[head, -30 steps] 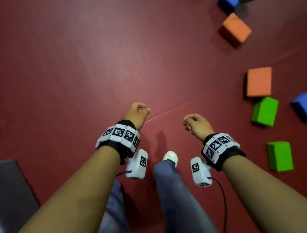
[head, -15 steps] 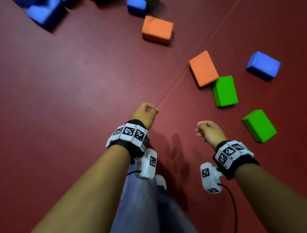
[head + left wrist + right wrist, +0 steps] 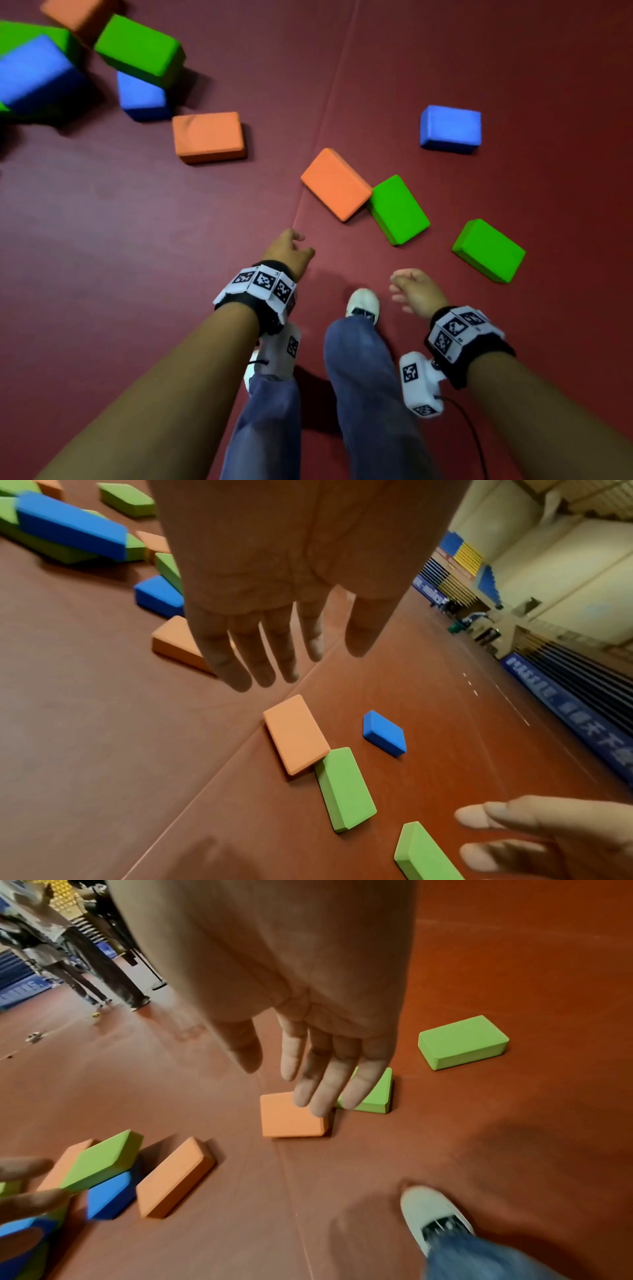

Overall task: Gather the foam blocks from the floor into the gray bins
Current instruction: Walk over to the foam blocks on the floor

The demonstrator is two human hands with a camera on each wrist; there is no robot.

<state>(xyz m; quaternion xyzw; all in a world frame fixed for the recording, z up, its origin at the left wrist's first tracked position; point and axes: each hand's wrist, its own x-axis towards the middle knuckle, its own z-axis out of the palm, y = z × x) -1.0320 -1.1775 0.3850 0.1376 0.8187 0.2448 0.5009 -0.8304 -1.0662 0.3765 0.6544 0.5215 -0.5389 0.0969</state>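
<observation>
Foam blocks lie scattered on the red floor. Nearest ahead is an orange block (image 3: 335, 184) (image 3: 295, 734) (image 3: 291, 1118) touching a green block (image 3: 399, 209) (image 3: 344, 788) (image 3: 375, 1096). Another green block (image 3: 489, 250) (image 3: 462, 1041) lies to the right, a blue block (image 3: 450, 128) (image 3: 384, 733) farther off, a second orange block (image 3: 208, 136) (image 3: 174, 1176) to the left. My left hand (image 3: 289, 248) (image 3: 274, 653) hangs open and empty above the floor. My right hand (image 3: 409, 291) (image 3: 318, 1069) is open and empty too. No gray bin shows.
A pile of green, blue and orange blocks (image 3: 85, 65) sits at the far left. My legs and a white shoe (image 3: 363, 303) stand between my arms. People stand (image 3: 75, 961) in the background; a blue banner (image 3: 565, 718) lines the hall's edge.
The view has swung and moved closer to the blocks, which now lie just ahead. Both hands have gone from closed fists to spread fingers.
</observation>
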